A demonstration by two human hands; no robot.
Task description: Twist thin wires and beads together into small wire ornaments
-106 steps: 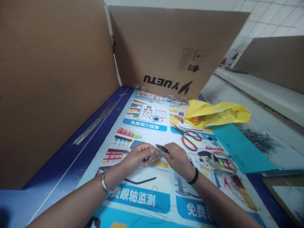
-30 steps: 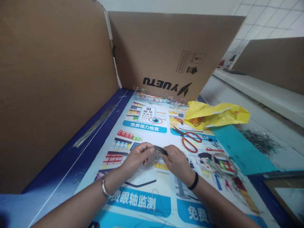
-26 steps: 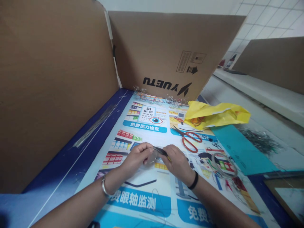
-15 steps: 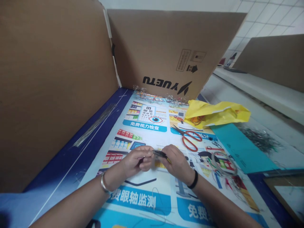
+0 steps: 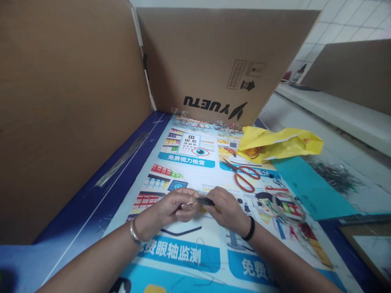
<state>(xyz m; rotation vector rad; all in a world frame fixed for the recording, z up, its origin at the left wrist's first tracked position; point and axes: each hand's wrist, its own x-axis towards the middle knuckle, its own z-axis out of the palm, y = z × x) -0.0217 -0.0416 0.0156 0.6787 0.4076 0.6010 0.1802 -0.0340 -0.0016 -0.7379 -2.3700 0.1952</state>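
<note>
My left hand (image 5: 172,206) is closed, pinching a thin piece of silver wire (image 5: 187,203) between thumb and fingers. My right hand (image 5: 227,209) is closed round small dark pliers (image 5: 205,200), whose tips meet the wire just above the printed poster (image 5: 183,171) that covers the table. Both hands work close together at the middle of the poster. A silver bangle sits on my left wrist and a black band on my right wrist.
Red-handled scissors (image 5: 244,179) lie beyond my right hand. A crumpled yellow bag (image 5: 279,144) lies at the back right. Cardboard walls (image 5: 70,101) stand left and behind. A coil of wire (image 5: 287,205) and coloured bits lie right; straight wires (image 5: 122,158) lie left.
My hands have stayed at the same spot, turning the wire slightly. The left fingers have closed more over the wire and the pliers' tips have dropped lower. The view shifted a little.
</note>
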